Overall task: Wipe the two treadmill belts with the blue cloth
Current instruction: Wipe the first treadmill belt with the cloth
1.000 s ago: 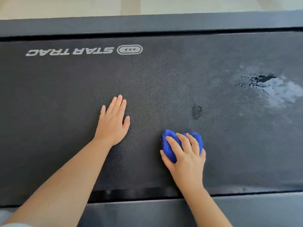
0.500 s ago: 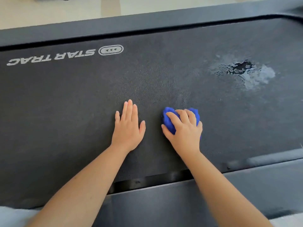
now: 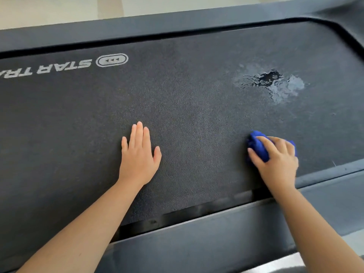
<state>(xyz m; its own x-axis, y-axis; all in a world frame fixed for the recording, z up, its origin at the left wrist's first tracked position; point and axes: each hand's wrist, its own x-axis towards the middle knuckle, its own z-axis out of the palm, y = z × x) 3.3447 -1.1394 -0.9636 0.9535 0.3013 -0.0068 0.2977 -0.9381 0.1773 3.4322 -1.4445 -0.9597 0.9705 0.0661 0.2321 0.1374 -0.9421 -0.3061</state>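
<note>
Blue cloth [image 3: 257, 145] balled in right grip [image 3: 277, 160], on belt [image 3: 197, 115]

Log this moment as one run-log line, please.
left hand flat on belt | right hand grips blue cloth on belt | foamy patch unwiped

The cloth [image 3: 256, 144] under the right hand [image 3: 279, 162] is showing a vivid royal blue. The belt [image 3: 187, 107] around both hands is looking dark charcoal with a fine pebbled grain, paling to grey between the left hand [image 3: 137, 160] and the right. Beyond the left hand, lettering [image 3: 59, 67] is showing silvery white beside an outlined oval. Beyond the right hand, a stain [image 3: 275, 83] is showing pale grey-white blotches around a black centre. The side rail [image 3: 216, 233] nearer than the hands is appearing slate grey.
</note>
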